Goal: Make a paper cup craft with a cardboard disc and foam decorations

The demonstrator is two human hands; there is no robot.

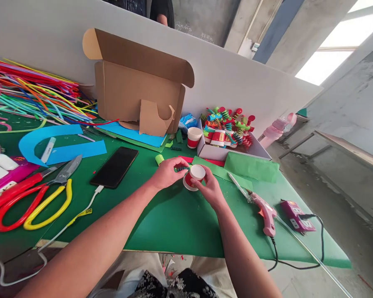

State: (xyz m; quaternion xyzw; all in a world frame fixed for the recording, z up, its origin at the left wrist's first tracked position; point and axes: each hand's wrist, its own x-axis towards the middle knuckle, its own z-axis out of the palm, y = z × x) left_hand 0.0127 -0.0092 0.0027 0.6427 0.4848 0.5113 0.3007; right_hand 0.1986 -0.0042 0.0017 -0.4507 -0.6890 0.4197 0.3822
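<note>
A small red paper cup (193, 177) with a white rim is tilted on the green table cover (180, 219). My right hand (210, 188) is wrapped round its right side. My left hand (167, 171) pinches a dark coiled pipe cleaner (182, 168) against the cup's left side. Both hands meet at the middle of the table, just in front of a green paper sheet (251, 166).
A pink glue gun (265, 212) and a purple device (296, 215) lie to the right. A phone (115, 166), scissors (46, 194), blue paper and a pile of pipe cleaners (27, 93) lie left. Behind stand a cardboard box (136, 89), another cup (194, 137) and a tray of finished cups (228, 128).
</note>
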